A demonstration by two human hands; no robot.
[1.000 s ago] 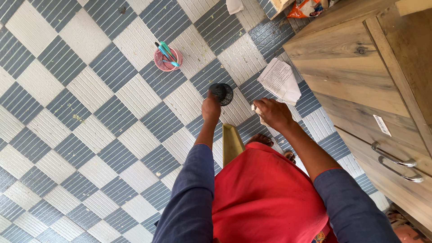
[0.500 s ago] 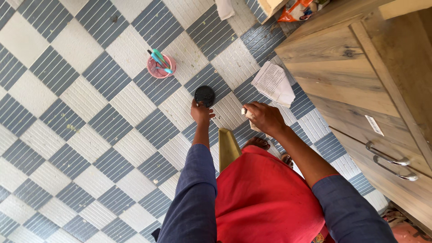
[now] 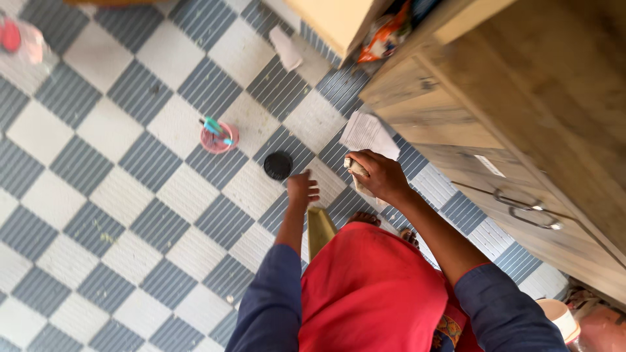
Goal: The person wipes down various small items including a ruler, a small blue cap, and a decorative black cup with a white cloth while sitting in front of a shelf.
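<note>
Black round lid [image 3: 278,165] lies flat on the checkered floor [image 3: 130,215], just beyond the fingertips of the left hand [image 3: 302,189] and apart from them. That hand is empty, fingers loosely curled and partly spread, nothing gripped. The right hand [image 3: 383,176] is closed around a crumpled pale wad [image 3: 357,169], paper or cloth, which cannot be told apart at this blur. A sheet of white paper [image 3: 368,133] lies on the floor immediately past that fist, against the foot of the wooden cabinet [image 3: 495,111]. Further out from the left hand, past the lid, stands a pink cup [image 3: 218,138] with teal-handled items upright in it. A yellowish flat board [image 3: 319,229] sits below the left wrist, close to the person's bare foot [image 3: 362,218].

Risk assessment, as judgement only: the lid is unsecured and could roll or skid on the ribbed tiles if clipped by the fingers or the foot. The cup is top-heavy with its contents and would tip if knocked by a sweeping reach. The loose sheet is a slip hazard underfoot. The wad shows a tail outside the fist and could drop.
</note>
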